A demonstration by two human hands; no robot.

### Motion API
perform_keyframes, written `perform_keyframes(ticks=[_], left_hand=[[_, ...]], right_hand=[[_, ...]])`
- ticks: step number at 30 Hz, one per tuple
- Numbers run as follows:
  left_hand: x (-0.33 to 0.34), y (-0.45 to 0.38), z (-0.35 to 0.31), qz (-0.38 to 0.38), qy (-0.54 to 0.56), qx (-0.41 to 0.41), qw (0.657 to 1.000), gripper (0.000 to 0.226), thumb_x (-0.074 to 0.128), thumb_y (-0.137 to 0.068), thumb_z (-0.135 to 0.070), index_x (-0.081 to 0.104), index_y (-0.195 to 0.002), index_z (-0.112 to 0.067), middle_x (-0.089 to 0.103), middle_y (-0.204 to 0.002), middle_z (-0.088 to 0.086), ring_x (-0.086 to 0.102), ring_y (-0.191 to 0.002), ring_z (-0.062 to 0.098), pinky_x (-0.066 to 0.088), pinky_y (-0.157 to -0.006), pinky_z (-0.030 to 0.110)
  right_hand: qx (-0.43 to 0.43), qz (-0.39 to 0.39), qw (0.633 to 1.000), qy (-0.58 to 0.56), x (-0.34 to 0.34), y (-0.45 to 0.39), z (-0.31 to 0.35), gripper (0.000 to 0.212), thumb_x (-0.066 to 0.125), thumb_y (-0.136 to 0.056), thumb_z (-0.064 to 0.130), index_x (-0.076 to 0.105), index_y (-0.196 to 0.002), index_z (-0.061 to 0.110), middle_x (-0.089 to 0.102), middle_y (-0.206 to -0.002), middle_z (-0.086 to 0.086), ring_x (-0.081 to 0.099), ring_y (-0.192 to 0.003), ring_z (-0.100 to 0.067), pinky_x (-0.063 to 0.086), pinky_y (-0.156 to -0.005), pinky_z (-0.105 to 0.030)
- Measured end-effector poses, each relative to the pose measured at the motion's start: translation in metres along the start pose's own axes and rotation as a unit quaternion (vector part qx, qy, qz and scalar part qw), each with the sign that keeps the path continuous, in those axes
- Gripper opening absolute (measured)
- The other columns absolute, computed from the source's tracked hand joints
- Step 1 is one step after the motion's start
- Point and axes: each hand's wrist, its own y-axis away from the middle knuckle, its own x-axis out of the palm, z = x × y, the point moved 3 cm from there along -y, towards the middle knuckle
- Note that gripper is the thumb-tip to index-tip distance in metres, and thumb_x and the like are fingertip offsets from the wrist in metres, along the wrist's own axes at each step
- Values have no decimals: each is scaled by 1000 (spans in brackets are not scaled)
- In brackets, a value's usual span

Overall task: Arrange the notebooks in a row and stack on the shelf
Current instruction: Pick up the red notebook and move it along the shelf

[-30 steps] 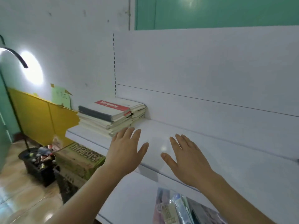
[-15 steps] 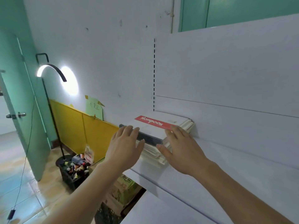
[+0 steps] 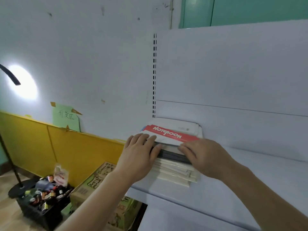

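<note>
Head view: smooth white shelf (image 3: 250,177), flat and glossy. At its left end, stacked notebooks (image 3: 173,164), paper edges, red-banded cover on top. Left hand (image 3: 138,157) and right hand (image 3: 205,157) rested flat-fingered against stack. Below, printed cardboard box (image 3: 93,180).

The top notebook (image 3: 168,137) of the pile on the shelf (image 3: 250,172) carries a red band with the word "NOTEBOOK" in white slanted capitals; the small print to the right on the white cover behind it is too fine to read. A green paper note (image 3: 65,118) taped to the wall bears three handwritten Chinese characters, too unclear to read with certainty. The cardboard box (image 3: 95,182) under the shelf shows printed drawings and lettering, not legible.
</note>
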Motion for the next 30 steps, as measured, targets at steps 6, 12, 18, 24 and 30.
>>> perform_keyframes(ticks=[6,12,18,24,30], left_hand=[[-40,4,-3,-79,221,-54,971,61,36,-97,-59,38,-147,-25,58,-130,-7,58,-114,13,50,-97,35],[-39,3,-37,63,542,-146,825,33,48,-97,-49,57,-115,-23,68,-109,-6,65,-103,15,55,-93,43],[-57,5,-11,-103,537,-177,818,15,36,-106,-23,49,-109,-29,63,-94,-17,60,-79,-9,48,-63,16],[-54,10,25,-62,553,-206,805,28,35,-106,-34,50,-131,-34,65,-108,-17,62,-101,8,56,-88,38],[-53,14,39,-74,547,-236,800,27,36,-107,-32,51,-129,-34,65,-107,-17,62,-100,8,56,-88,40]], right_hand=[[86,-149,975,138,-19,18,41,59,12,-99,48,65,-101,24,60,-62,5,55,-52,-21,43,-46,-31],[63,-164,978,114,-12,32,92,41,27,-101,39,64,-103,21,69,-85,5,62,-69,-18,48,-56,-30],[99,-109,988,36,-6,38,79,58,17,-101,48,35,-147,18,44,-146,2,40,-134,-13,33,-112,-31],[159,73,984,21,19,17,29,72,26,-93,65,16,-151,23,18,-158,8,17,-144,-13,22,-117,-35],[106,23,991,82,-3,10,31,38,28,-99,50,59,-99,28,67,-97,7,60,-86,-17,46,-72,-32]])
